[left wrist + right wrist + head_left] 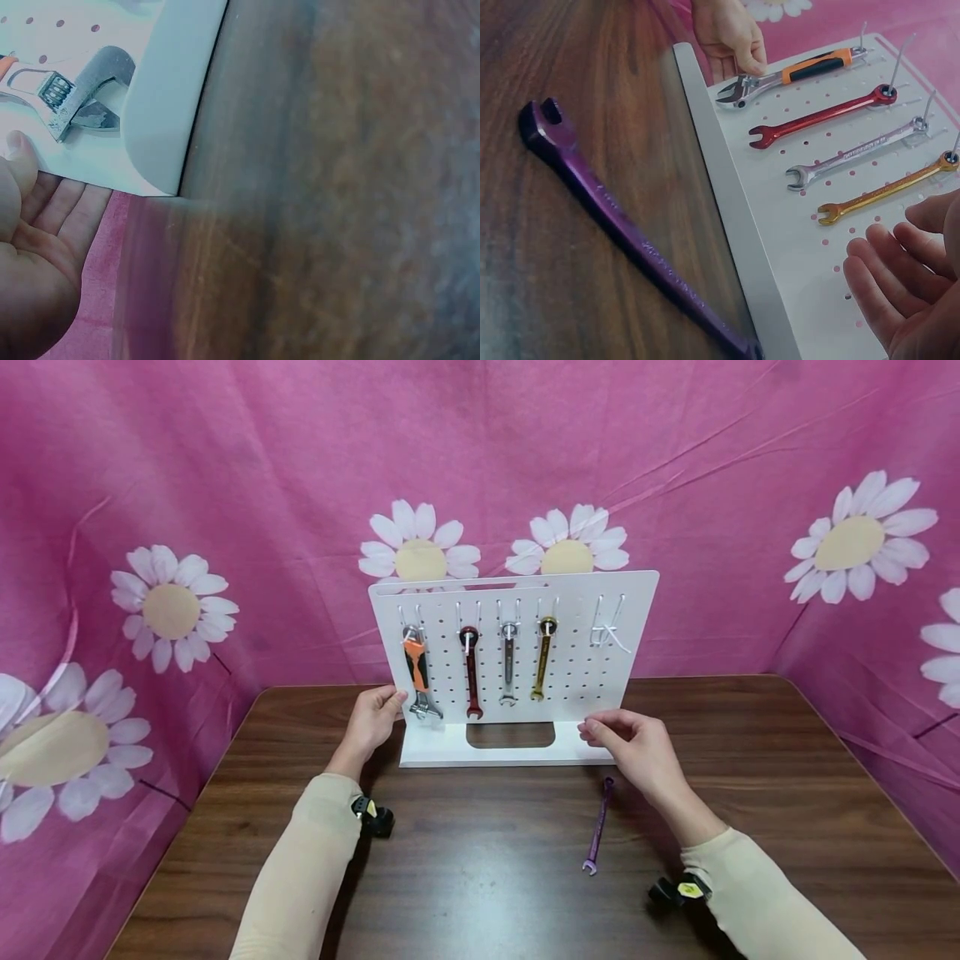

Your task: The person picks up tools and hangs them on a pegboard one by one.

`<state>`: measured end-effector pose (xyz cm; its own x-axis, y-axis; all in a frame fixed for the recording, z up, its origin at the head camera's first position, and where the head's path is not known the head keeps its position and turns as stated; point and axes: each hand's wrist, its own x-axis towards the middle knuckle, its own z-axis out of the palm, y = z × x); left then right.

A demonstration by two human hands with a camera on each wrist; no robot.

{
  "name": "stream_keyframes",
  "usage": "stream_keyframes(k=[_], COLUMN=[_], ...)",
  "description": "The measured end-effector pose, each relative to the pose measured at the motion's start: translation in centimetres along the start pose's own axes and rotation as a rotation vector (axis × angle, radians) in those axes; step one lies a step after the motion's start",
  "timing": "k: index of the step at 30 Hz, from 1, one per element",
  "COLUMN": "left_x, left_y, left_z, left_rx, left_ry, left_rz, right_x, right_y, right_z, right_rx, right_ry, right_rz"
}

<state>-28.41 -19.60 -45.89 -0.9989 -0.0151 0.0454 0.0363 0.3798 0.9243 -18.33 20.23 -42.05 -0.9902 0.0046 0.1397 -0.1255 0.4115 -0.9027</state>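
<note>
A white pegboard stand point(442, 745) stands upright on the table. My left hand point(371, 724) pinches its left edge, thumb in front and fingers behind. From its hooks hang an orange-and-black adjustable wrench point(416, 664), a red wrench point(472, 677), a silver wrench point(509, 664) and a gold wrench point(542, 667). My right hand point(637, 749) is at the board's lower right with nothing in it, fingers loosely bent; whether it touches the board I cannot tell. A purple wrench point(598, 827) lies on the table below that hand, large in the right wrist view.
A bare double hook point(606, 633) sticks out at the board's upper right. The dark wooden table point(465, 877) reaches back to a pink cloth point(300, 460) with large white daisies, which also hangs at both sides. A cutout point(510, 736) runs through the stand's base.
</note>
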Motion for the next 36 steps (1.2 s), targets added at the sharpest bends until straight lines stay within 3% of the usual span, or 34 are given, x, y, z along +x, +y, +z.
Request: stream_keyframes(k=[13, 23, 36], left_x=[-0.1, -0.2, -0.1], left_y=[-0.4, -0.3, -0.4], left_z=[-0.1, -0.2, -0.2], left_rx=[0.002, 0.004, -0.005], left_ry=[0.005, 0.0, -0.004], left_rz=[-0.031, -0.052, -0.063], right_x=[-2.3, -4.1, -6.1], right_y=[0.7, 1.2, 2.1], right_z=[-0.7, -1.2, -1.1], right_rx=[-0.019, 0.032, 0.151], right_ry=[-0.029, -0.071, -0.131], right_rz=[0.023, 0.067, 0.232])
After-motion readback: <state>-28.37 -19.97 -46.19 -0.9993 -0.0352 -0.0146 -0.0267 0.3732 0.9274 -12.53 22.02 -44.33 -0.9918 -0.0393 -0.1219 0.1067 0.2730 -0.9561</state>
